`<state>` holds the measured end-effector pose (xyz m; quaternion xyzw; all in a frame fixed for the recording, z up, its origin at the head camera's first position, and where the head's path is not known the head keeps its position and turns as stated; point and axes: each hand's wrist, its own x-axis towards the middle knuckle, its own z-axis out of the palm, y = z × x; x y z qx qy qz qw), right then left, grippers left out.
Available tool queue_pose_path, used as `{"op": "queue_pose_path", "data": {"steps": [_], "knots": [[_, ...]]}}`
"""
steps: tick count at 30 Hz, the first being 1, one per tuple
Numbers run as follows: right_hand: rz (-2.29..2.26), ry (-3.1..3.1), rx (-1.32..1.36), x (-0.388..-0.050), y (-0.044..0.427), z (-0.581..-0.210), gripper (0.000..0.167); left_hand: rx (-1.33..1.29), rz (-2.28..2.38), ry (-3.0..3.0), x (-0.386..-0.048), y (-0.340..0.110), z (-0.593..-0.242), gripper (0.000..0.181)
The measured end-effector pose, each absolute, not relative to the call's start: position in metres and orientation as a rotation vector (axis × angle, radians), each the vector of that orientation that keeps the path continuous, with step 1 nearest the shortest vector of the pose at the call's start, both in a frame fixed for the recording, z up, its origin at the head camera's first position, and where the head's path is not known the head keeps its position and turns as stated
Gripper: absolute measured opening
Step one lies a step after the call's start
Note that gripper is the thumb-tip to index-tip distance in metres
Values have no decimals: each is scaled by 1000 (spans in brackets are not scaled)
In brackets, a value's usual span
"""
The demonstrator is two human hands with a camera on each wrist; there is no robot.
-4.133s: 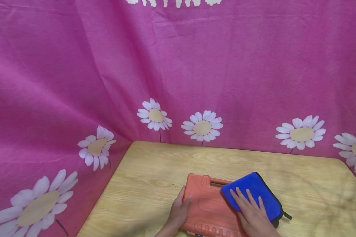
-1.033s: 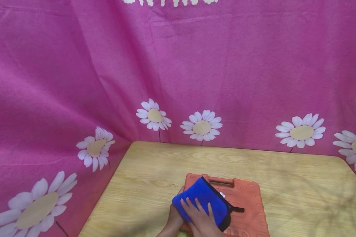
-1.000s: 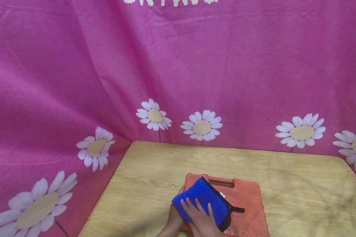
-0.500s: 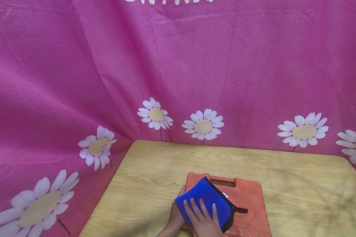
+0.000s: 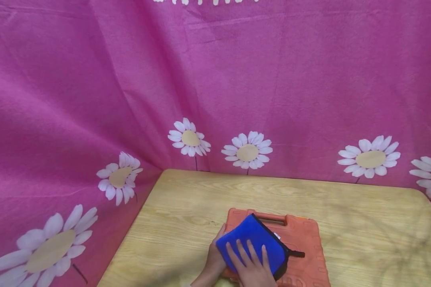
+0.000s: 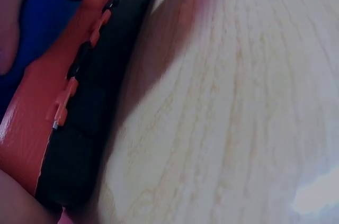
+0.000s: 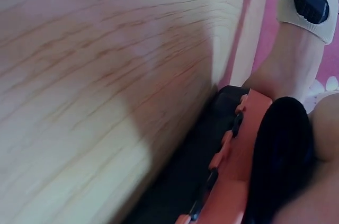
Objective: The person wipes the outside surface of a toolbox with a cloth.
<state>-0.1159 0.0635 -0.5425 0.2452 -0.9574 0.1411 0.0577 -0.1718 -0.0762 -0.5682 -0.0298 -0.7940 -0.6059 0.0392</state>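
Note:
An orange case [image 5: 309, 247] with a moulded handle lies flat on the wooden table; the left wrist view shows its black lower half [image 6: 100, 91] and orange hinge parts along the side. On its top lies a folded blue cloth [image 5: 253, 233] with black edging and a black loop. My right hand [image 5: 253, 267] presses flat on the cloth, fingers spread and straight. At the case's left edge my left hand [image 5: 214, 257] holds the case, its fingers partly hidden by the cloth and case.
The wooden table [image 5: 186, 199] reaches back to a pink curtain [image 5: 291, 79] printed with white flowers. The curtain also runs along the table's left side. A wrist strap with a black camera [image 7: 310, 4] shows on the left arm.
Since the earliest frame the right hand and cloth have moved left across the case, uncovering its right part. Over the last second they have shifted slightly right in view, with little other change.

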Motion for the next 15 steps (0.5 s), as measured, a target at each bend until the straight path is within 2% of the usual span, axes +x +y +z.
{"op": "queue_pose_path", "data": {"steps": [6,15], "knots": [[275,-2751,724,-114,71,-550,94,-18,-1972,-2370,-175,-71,-569,47],[337,-2854,751,-113,80,-546,94,72,-1847,-2456,-177,-70,-571,45]]}}
